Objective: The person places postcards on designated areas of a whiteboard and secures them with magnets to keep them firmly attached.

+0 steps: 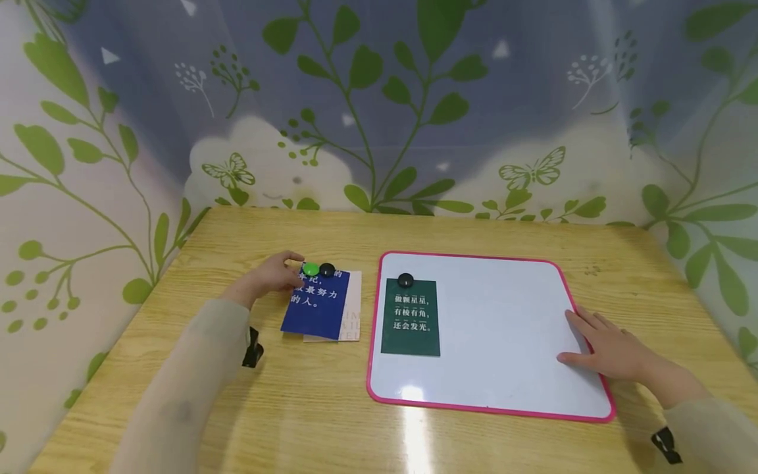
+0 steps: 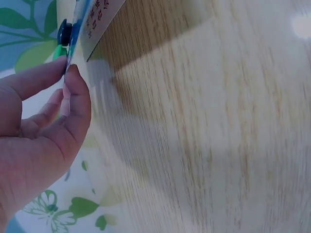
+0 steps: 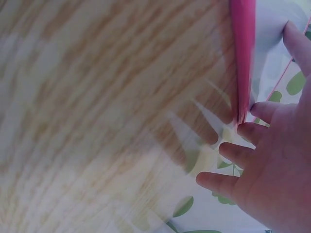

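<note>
My left hand [image 1: 275, 272] pinches the upper left corner of a blue card [image 1: 315, 315] with white characters. A green magnet [image 1: 310, 269] and a black magnet [image 1: 327, 270] sit on the card's upper part. Seen edge-on in the left wrist view, the card stands raised off the table. Behind it shows a pale card [image 1: 354, 296] with faint lettering. My right hand [image 1: 612, 345] rests with spread fingers on the right edge of a pink-rimmed whiteboard [image 1: 503, 329]. A dark green card [image 1: 411, 342] lies on the board's left part, with a black magnet [image 1: 405, 280] at its top.
The wooden table [image 1: 320, 421] carries everything and reflects light near its front. A curtain [image 1: 379, 131] with leaves and butterflies hangs behind the table and along its sides.
</note>
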The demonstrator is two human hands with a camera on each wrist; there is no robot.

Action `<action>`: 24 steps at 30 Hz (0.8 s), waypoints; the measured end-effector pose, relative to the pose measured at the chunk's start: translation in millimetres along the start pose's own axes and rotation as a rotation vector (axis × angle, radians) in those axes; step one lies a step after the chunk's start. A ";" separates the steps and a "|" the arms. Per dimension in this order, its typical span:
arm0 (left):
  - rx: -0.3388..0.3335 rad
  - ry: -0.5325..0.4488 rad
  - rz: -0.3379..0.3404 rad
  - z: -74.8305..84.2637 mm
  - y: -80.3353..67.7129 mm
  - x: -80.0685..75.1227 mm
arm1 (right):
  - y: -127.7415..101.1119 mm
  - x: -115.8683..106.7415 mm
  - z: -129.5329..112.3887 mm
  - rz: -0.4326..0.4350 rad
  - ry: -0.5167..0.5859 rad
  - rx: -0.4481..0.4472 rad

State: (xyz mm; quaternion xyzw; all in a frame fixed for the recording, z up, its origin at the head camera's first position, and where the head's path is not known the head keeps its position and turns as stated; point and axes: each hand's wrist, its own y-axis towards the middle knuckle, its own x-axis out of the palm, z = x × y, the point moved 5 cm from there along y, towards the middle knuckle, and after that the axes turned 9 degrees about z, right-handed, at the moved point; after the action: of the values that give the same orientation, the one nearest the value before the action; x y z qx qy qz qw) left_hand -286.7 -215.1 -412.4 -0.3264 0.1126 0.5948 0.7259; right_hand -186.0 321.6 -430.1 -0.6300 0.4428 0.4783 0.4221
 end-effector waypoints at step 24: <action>-0.036 -0.138 0.039 -15.1 -6.5 -22.4 | 0.0 3.7 3.6 -0.002 0.014 0.004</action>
State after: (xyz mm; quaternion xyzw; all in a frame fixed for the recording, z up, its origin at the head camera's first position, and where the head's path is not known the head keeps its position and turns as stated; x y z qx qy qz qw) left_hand -283.2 -242.5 -409.3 -0.2951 0.0579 0.6319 0.7143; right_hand -186.2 324.5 -434.4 -0.6329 0.4461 0.4726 0.4208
